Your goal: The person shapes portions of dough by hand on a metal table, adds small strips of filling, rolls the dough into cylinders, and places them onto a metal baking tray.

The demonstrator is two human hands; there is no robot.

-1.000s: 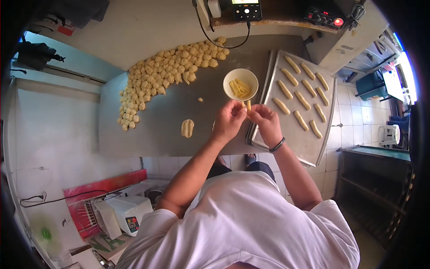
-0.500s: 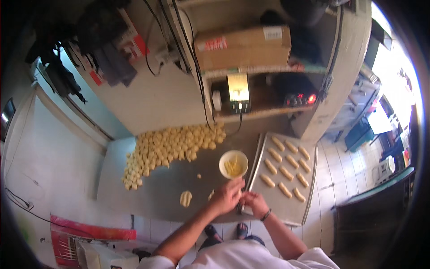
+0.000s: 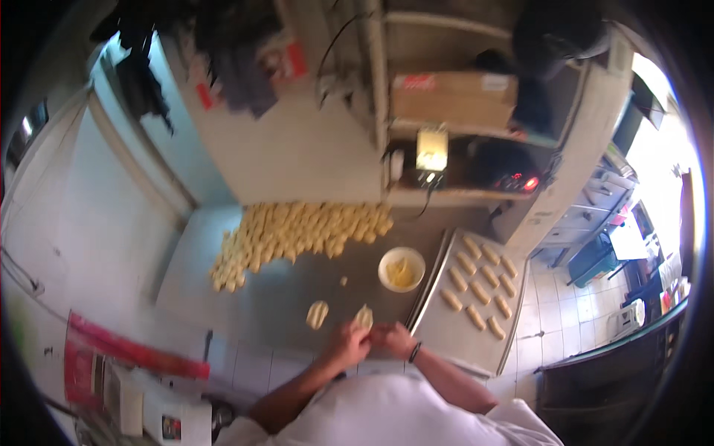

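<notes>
Side by side at the near edge of the metal table, my left hand (image 3: 349, 344) and my right hand (image 3: 393, 340) meet with bent fingers. A flattened piece of pale dough (image 3: 364, 317) lies just beyond them, and the left fingers close on its near end. The right fingertips are pressed together beside it; what they pinch is hidden. To the left is a second flat dough piece (image 3: 317, 315) with a pale strip along it. A white bowl (image 3: 385, 276) beyond the hands holds yellow strips of filling.
Many dough balls (image 3: 297, 230) cover the table's far side along the wall. On the right a metal tray (image 3: 435, 327) carries several rows of dough rolls (image 3: 480, 290). One small dough scrap (image 3: 343, 281) lies mid-table. Above, a shelf holds a cardboard box (image 3: 454, 99) and a lit screen (image 3: 431, 151).
Both hands have drawn back from near the bowl toward my body, uncovering the nearer dough piece. The whole view has shifted a little as my head moved.
</notes>
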